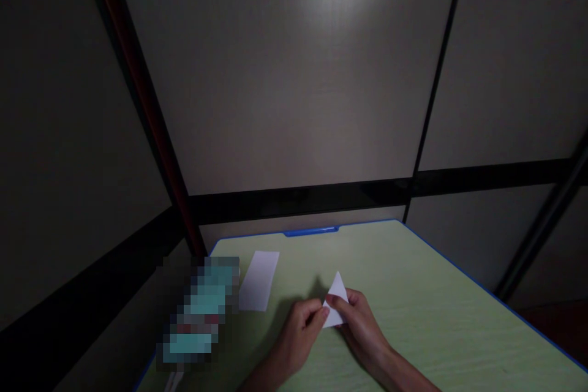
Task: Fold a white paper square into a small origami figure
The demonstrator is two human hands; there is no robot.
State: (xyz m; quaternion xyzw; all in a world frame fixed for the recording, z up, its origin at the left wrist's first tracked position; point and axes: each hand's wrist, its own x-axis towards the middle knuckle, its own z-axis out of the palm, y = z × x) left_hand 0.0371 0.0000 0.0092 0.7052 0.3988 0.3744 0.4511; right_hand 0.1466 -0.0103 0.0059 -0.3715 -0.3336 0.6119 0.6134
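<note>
A small piece of white paper [338, 289], folded to a pointed triangle, is held above the table between my two hands, its tip facing away from me. My left hand [301, 332] pinches its lower left edge, thumb on top and fingers curled beneath. On the other side my right hand [362, 326] grips it, the thumb pressed across the paper's face and the fingers behind. The fingertips under the paper are hidden. Left of my hands, a flat white paper strip [260, 280] lies on the table.
The pale green table [427, 312] has a blue rim and a blue handle [311, 232] at its far edge. A pixelated device with a greenish screen [206, 300] is at the left edge, a cable below it. Dark-trimmed panels [303, 104] stand behind the table.
</note>
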